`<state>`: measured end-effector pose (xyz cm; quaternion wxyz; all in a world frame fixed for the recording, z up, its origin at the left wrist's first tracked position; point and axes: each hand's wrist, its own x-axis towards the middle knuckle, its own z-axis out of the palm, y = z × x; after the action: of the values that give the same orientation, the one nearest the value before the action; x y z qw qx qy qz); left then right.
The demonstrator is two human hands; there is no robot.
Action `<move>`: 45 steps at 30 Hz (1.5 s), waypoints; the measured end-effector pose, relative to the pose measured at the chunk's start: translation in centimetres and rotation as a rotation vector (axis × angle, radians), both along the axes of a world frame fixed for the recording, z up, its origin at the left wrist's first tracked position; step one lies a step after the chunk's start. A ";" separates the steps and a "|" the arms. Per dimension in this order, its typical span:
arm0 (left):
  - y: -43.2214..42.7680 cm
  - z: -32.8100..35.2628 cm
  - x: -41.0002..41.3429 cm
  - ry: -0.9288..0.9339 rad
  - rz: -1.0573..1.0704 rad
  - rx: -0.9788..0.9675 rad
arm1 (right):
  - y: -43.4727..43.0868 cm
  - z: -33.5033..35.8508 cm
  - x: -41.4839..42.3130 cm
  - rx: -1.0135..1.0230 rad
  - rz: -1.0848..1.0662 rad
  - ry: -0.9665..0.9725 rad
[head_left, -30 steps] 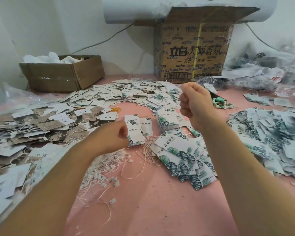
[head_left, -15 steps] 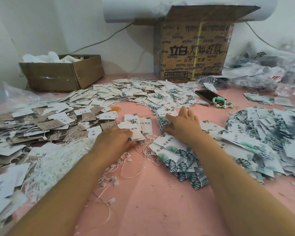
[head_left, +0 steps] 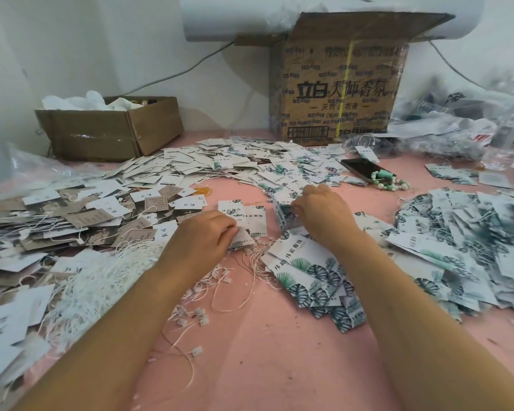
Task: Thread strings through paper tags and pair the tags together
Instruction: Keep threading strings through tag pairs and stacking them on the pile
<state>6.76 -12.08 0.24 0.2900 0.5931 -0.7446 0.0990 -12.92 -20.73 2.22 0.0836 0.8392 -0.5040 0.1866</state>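
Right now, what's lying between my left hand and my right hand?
In the head view, two leaf-print tags lie side by side between the left hand and right hand.

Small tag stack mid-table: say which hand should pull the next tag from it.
Right, most likely. The right hand has its fingers curled on the tag stack; the left hand sits apart from it, gripping a tag.
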 end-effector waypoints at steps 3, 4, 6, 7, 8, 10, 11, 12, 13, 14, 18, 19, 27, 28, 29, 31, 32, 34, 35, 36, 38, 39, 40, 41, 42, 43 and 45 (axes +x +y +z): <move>0.2 0.2 -0.2 0.112 0.010 -0.034 | 0.2 -0.3 0.0 -0.025 -0.004 -0.036; 0.3 0.3 -0.3 0.168 0.022 -0.040 | 0.2 -0.3 0.0 -0.022 -0.014 -0.042; 0.5 0.5 -0.4 0.322 0.056 -0.027 | 0.2 -0.3 0.1 0.000 -0.037 -0.048; 0.5 0.6 -0.5 0.409 0.081 -0.011 | 0.2 -0.2 0.1 0.030 -0.046 -0.057; 0.4 0.7 -0.5 0.487 0.112 0.008 | 0.2 0.0 0.1 0.072 -0.051 -0.069; 0.1 0.8 -0.4 0.600 0.162 0.049 | 0.2 0.2 -0.1 0.133 -0.038 -0.074; 0.0 0.8 -0.4 0.657 0.171 0.073 | 0.3 0.3 -0.1 0.129 -0.026 -0.052; 0.0 0.9 -0.4 0.721 0.170 0.097 | 0.4 0.4 -0.2 0.107 -0.014 -0.031; 0.0 1.0 -0.3 0.782 0.165 0.119 | 0.5 0.5 -0.2 0.070 -0.001 -0.028; -0.1 1.1 -0.3 0.834 0.162 0.136 | 0.6 0.6 -0.2 0.018 0.010 -0.041; -0.1 1.5 -0.5 1.084 0.112 0.217 | 1.3 2.0 0.3 -0.171 0.101 -0.076; -0.1 1.6 -0.5 1.156 0.097 0.243 | 1.6 2.4 0.6 -0.178 0.146 -0.077; 0.2 2.9 -1.6 1.598 -0.084 0.424 | 3.7 3.0 3.6 -0.135 0.405 0.064; 0.3 3.0 -1.7 1.639 -0.099 0.444 | 3.8 3.0 3.7 -0.115 0.425 0.081; 0.3 3.1 -1.7 1.672 -0.107 0.458 | 3.9 2.9 3.8 -0.089 0.444 0.086; 0.4 3.1 -1.5 1.726 -0.119 0.482 | 4.1 3.1 3.8 -0.043 0.481 0.083; 0.6 3.2 -1.5 1.737 -0.131 0.504 | 4.2 3.2 3.7 -0.031 0.495 0.083; 0.8 3.3 -1.5 1.739 -0.143 0.555 | 4.4 3.4 3.8 -0.016 0.511 0.087; 0.7 3.3 -1.4 1.745 -0.132 0.573 | 4.5 3.5 3.8 -0.009 0.518 0.088; 0.7 3.3 -1.4 1.748 -0.115 0.578 | 4.6 3.6 3.9 0.002 0.526 0.089; 0.5 3.2 -1.3 1.753 -0.088 0.555 | 4.7 3.8 3.9 0.037 0.546 0.079; 0.4 3.2 -1.4 1.753 -0.069 0.524 | 4.8 3.8 3.9 0.063 0.561 0.063; 0.4 3.1 -1.5 1.740 -0.039 0.480 | 4.9 3.8 3.9 0.096 0.575 0.028; 0.3 3.1 -1.6 1.715 -0.011 0.434 | 4.8 3.8 3.9 0.134 0.579 -0.030; 0.3 3.0 -1.7 1.687 0.003 0.391 | 4.8 3.9 3.8 0.173 0.562 -0.102; 0.3 2.9 -1.8 1.657 0.006 0.358 | 4.7 3.9 3.7 0.200 0.528 -0.174; 0.2 2.9 -2.0 1.593 -0.011 0.302 | 4.4 4.1 3.4 0.231 0.464 -0.295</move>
<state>4.77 -11.92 3.10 0.6503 0.5146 -0.3227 -0.4562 -9.51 -16.38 6.31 -0.1314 0.8997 -0.3232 0.2622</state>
